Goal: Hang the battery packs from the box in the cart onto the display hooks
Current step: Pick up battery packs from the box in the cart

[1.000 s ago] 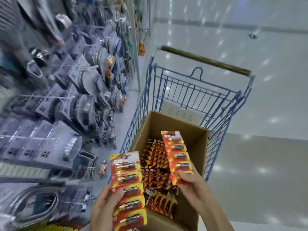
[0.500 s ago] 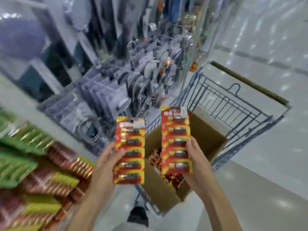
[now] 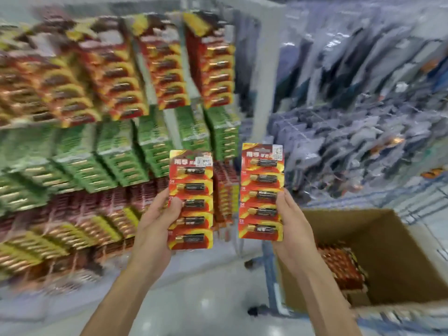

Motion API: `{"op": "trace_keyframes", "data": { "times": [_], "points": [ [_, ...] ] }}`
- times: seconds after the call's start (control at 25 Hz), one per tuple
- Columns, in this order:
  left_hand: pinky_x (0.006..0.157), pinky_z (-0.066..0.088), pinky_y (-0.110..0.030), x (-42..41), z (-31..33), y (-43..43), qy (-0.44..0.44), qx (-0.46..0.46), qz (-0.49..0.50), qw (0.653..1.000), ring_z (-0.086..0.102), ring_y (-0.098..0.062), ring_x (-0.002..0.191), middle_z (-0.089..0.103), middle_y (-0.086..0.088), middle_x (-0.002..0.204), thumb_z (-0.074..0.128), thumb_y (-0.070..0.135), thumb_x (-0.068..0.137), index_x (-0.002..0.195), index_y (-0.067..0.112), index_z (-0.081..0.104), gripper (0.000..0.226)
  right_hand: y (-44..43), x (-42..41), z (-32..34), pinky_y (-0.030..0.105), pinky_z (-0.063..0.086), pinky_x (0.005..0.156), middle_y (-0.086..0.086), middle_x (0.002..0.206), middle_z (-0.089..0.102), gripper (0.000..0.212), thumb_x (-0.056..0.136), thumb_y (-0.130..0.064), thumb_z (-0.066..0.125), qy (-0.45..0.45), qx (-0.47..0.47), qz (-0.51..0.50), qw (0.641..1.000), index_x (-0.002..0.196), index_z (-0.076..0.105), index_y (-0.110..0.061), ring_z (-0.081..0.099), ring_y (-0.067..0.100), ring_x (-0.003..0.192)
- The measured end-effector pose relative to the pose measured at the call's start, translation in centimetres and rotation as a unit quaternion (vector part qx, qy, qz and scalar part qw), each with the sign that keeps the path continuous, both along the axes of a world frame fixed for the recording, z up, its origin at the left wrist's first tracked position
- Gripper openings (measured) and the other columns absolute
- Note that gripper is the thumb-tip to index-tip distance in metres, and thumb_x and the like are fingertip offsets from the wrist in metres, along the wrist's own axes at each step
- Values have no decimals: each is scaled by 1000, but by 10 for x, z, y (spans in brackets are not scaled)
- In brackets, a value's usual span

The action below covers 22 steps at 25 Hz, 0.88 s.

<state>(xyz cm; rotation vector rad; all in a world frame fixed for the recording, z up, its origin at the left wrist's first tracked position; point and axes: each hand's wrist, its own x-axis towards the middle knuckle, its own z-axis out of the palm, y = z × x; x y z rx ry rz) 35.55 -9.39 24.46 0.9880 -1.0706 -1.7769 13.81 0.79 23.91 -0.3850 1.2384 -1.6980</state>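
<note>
The left hand grips one red battery pack and the right hand grips another battery pack, both upright before the display.

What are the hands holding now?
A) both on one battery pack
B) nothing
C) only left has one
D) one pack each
D: the left hand grips the left battery pack, the right hand grips the right battery pack, a gap between them.
</note>
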Motion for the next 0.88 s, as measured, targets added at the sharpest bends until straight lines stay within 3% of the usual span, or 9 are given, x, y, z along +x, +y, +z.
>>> {"op": "trace_keyframes", "data": {
  "times": [0.12, 0.2, 0.36, 0.48, 0.64, 0.76, 0.8, 0.88],
  "points": [
    [78, 64, -44, 65, 12, -6, 6, 6, 83, 997, 75, -33, 104, 74, -15, 124, 62, 24, 96, 133, 20, 67, 37, -39, 51, 10, 52, 56, 93, 9, 123, 74, 40, 96, -41, 53, 4, -18, 62, 998, 129, 64, -20, 71, 31, 114],
    [86, 61, -48, 112, 21, -9, 9, 5, 131, 991, 72, -38, 110, 73, -17, 126, 62, 23, 97, 134, 19, 66, 37, -64, 93, 14, 56, 54, 100, 6, 129, 71, 42, 99, -37, 54, 4, -25, 101, 995, 137, 59, -21, 68, 29, 120],
    [81, 62, -47, 205, 34, -14, 10, -9, 204, 979, 74, -37, 106, 75, -15, 122, 60, 24, 100, 131, 20, 68, 32, -101, 187, 28, 43, 61, 80, 7, 114, 76, 26, 107, -26, 47, 3, -54, 197, 979, 122, 67, -21, 75, 25, 103],
    [76, 61, -45, 278, 41, -18, 17, -20, 248, 968, 75, -36, 101, 74, -15, 122, 63, 31, 96, 126, 22, 71, 32, -124, 261, 39, 47, 59, 86, 9, 116, 76, 28, 103, -31, 51, -17, -43, 220, 975, 122, 67, -19, 75, 27, 102],
    [77, 59, -49, 378, 49, -30, 19, -35, 305, 952, 76, -38, 96, 75, -17, 118, 60, 41, 99, 125, 22, 71, 35, -154, 361, 48, 56, 57, 95, 5, 128, 72, 58, 89, -46, 66, -14, -17, 241, 970, 141, 58, -23, 72, 29, 113],
    [81, 60, -54, 435, 58, -45, 8, -35, 335, 942, 76, -41, 95, 76, -17, 115, 55, 41, 103, 124, 22, 70, 32, -176, 422, 63, 61, 50, 105, 1, 136, 68, 82, 73, -65, 80, 6, -21, 262, 965, 142, 57, -28, 65, 29, 125],
    [83, 60, -57, 448, 62, -50, 6, -38, 337, 941, 76, -41, 96, 76, -16, 114, 54, 40, 104, 123, 22, 70, 31, -183, 438, 69, 61, 49, 106, 1, 136, 68, 79, 74, -65, 79, 11, -22, 269, 963, 140, 59, -28, 65, 29, 125],
    [86, 59, -59, 469, 69, -64, 4, -43, 340, 940, 76, -39, 97, 77, -14, 113, 54, 40, 105, 119, 24, 72, 29, -197, 463, 80, 58, 54, 101, 6, 124, 74, 48, 92, -50, 65, 16, -38, 288, 957, 131, 65, -22, 71, 31, 113]
  ]
}}
